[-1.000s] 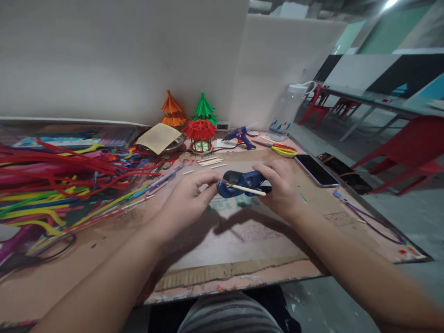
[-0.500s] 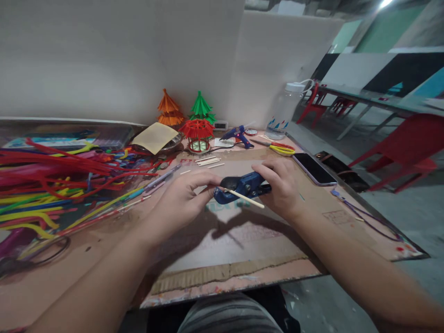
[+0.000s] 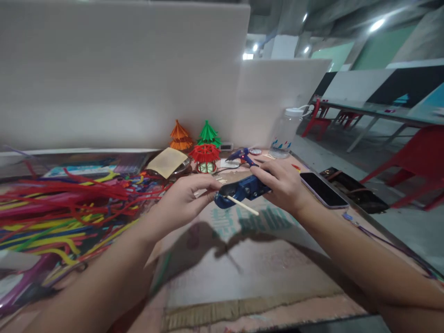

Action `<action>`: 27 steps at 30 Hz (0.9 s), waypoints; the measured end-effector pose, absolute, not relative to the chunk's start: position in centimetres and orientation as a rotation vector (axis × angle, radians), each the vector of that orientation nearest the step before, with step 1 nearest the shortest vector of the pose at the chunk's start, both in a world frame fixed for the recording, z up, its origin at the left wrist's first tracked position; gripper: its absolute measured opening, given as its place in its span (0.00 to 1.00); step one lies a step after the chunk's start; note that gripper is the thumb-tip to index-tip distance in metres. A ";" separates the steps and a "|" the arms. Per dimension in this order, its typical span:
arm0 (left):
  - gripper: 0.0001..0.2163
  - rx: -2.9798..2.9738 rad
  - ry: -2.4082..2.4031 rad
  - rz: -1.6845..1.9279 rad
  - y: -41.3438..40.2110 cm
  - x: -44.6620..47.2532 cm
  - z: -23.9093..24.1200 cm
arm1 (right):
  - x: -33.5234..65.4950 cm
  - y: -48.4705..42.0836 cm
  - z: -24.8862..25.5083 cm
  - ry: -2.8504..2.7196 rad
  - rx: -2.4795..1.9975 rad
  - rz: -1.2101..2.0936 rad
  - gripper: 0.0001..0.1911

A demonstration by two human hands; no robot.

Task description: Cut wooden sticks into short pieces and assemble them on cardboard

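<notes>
My right hand (image 3: 282, 185) is wrapped round a blue cutter tool (image 3: 241, 190), held above the cardboard-covered table (image 3: 249, 259). A thin wooden stick (image 3: 243, 205) sits in the tool's jaw and pokes out to the lower right. My left hand (image 3: 183, 199) pinches the stick's left end at the jaw, fingers closed. Both hands hover over green printing on the cardboard.
A heap of coloured pipe cleaners (image 3: 58, 208) fills the left side. At the back stand an orange (image 3: 180, 135), a green (image 3: 208, 133) and a red paper pavilion (image 3: 205, 157), a blue glue gun (image 3: 243, 156) and a clear bottle (image 3: 286, 132). Two phones (image 3: 324, 189) lie at the right edge.
The view has tilted up and both hands with the tool and stick have lifted slightly. The grip on tool and stick is unchanged.
</notes>
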State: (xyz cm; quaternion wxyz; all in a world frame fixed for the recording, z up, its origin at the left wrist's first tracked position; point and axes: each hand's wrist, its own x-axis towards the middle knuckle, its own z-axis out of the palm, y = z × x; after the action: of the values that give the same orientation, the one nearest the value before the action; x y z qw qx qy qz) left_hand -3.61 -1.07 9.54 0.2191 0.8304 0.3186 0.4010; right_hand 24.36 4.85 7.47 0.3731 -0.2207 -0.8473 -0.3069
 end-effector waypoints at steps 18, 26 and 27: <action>0.09 2.433 0.749 1.047 0.9 -2.4 10.0 | 26.8 6.6 8.5 -2.086 -0.572 -0.937 0.15; 0.08 2.323 0.763 0.998 2.1 -2.5 9.0 | 27.1 7.1 8.2 -2.176 -0.870 -0.810 0.06; 0.08 2.329 0.761 1.004 2.1 -2.5 8.9 | 27.1 7.1 8.1 -2.174 -0.874 -0.818 0.06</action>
State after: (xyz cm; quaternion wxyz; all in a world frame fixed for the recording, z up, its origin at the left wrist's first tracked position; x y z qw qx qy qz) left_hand -2.54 2.12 8.93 0.2444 0.8528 0.2788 0.3677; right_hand 27.12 7.09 8.09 0.3238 -0.3331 -0.8288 -0.3120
